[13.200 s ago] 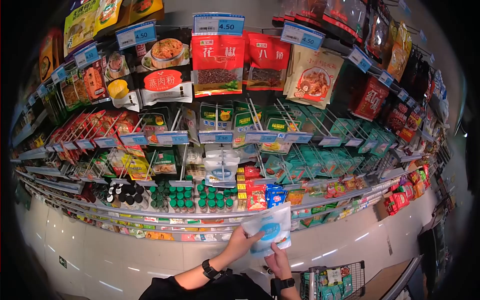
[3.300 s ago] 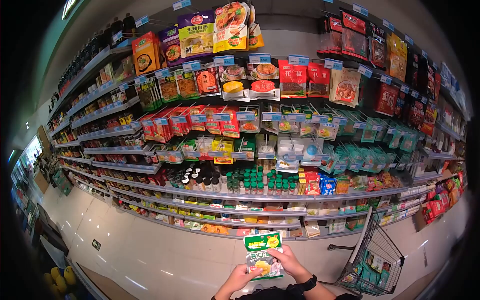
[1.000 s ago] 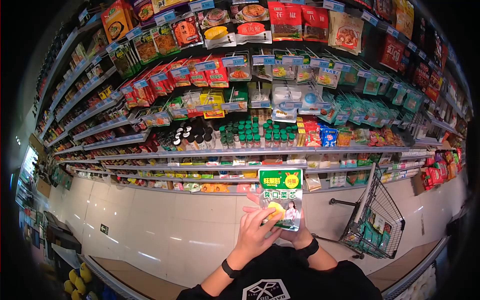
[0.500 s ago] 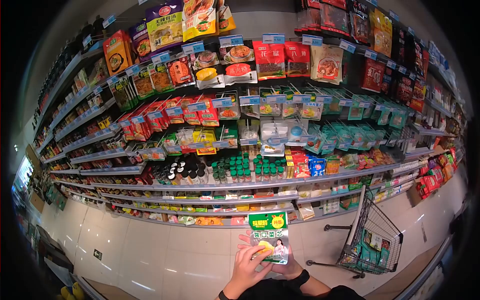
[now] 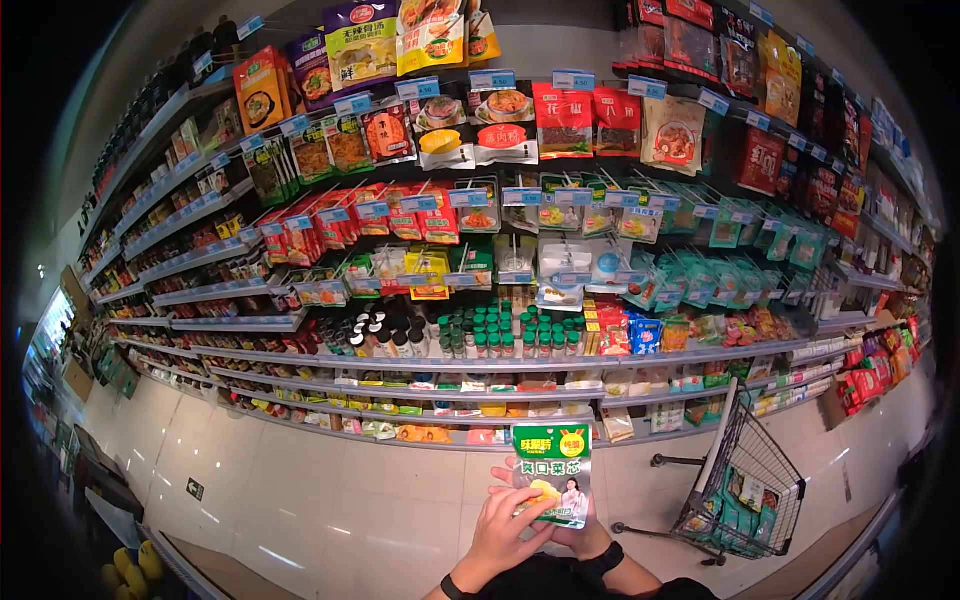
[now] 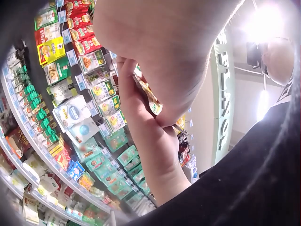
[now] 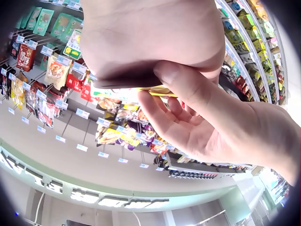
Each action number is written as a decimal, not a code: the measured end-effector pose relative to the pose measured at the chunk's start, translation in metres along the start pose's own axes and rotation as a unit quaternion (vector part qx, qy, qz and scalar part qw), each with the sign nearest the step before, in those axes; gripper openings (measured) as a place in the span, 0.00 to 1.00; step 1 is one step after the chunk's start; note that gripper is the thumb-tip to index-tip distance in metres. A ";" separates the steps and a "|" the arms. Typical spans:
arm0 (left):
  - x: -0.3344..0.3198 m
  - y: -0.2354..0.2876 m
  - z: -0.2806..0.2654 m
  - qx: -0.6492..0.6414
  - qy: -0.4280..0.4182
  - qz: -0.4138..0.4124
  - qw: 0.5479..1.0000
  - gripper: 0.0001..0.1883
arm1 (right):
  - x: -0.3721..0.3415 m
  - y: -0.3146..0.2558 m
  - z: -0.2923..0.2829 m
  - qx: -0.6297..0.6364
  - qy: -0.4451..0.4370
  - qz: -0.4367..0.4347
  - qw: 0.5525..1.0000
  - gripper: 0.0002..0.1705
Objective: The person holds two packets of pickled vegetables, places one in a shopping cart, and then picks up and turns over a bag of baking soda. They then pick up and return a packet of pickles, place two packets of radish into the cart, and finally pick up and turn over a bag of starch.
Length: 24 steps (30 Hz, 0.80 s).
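A green and silver pickled-vegetable packet [image 5: 552, 462] with a yellow picture is held upright in front of the person, its printed front facing up at the head view. My left hand [image 5: 500, 532] pinches its lower left part, the fingers lying over the front. My right hand [image 5: 580, 538] holds the packet from behind at its lower right, mostly hidden by it. From the left wrist, the packet [image 6: 151, 101] shows edge-on beside the right hand [image 6: 153, 136]. In the right wrist view the left hand [image 7: 207, 113] has its thumb at the dark packet edge [image 7: 127, 79].
Shelves [image 5: 560, 358] and hooks of seasoning bags curve around ahead. A wire shopping cart [image 5: 745, 480] with several teal packets stands at the right. Yellow fruit-like items [image 5: 130, 572] lie at the lower left. Pale tiled floor [image 5: 330, 480] lies between the person and the shelves.
A white packet was in the hands 13.2 s ago; now it is the green one. At 3.3 s both thumbs lay on its front; since then the left fingers cover it. The packet sits lower than 1 s ago.
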State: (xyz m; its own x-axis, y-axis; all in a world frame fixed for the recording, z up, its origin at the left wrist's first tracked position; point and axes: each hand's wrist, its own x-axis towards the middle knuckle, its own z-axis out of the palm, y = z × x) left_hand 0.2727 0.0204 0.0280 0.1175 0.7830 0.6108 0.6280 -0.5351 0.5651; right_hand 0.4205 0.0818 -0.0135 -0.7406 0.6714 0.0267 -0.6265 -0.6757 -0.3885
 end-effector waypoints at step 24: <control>0.002 0.003 0.016 0.026 -0.002 0.011 1.000 0.25 | 0.002 -0.022 0.032 -0.007 -0.028 0.020 0.999 0.70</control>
State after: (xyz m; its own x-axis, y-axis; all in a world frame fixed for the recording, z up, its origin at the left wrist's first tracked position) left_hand 0.2875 0.0256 0.0223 0.1349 0.7731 0.6197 0.6647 -0.5345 0.5220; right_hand 0.4251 0.0881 0.0245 -0.7774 0.6259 0.0626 -0.5935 -0.6968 -0.4028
